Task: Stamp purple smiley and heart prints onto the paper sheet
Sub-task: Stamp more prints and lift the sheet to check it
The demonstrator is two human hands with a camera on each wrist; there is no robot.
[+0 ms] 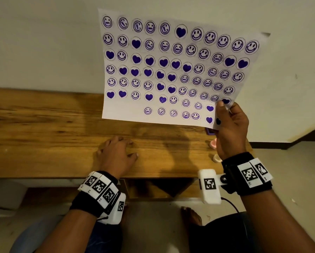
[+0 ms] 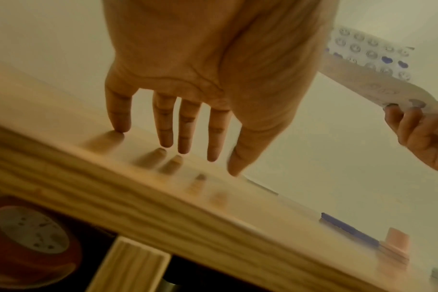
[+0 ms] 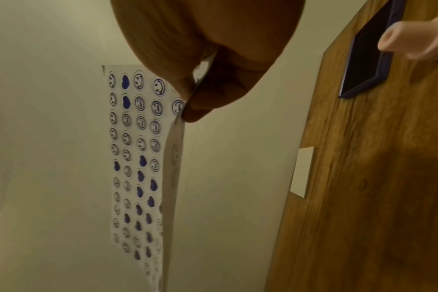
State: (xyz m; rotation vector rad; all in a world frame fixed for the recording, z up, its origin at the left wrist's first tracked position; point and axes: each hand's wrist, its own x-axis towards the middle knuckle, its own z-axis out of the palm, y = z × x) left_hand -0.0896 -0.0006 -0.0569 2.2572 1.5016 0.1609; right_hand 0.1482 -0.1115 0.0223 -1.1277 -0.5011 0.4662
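The white paper sheet (image 1: 173,70) is lifted off the wooden table (image 1: 43,134) and stands up in front of the wall. Rows of purple smiley and heart prints cover it. My right hand (image 1: 224,110) pinches its lower right corner, thumb on the printed side and fingers behind. The right wrist view shows the sheet (image 3: 138,158) edge-on and hanging from that pinch (image 3: 190,98). My left hand (image 1: 116,148) rests on the table with fingers spread and holds nothing. Its straight fingers (image 2: 185,138) touch the wood. A purple ink pad (image 1: 210,131) lies below the sheet, partly hidden by my right hand.
Two pink stamps (image 1: 213,143) (image 1: 217,158) stand on the table by my right wrist. A small white card (image 3: 303,171) lies at the table's far edge against the wall. Under the table's front edge, the left wrist view shows a round clock (image 2: 30,227).
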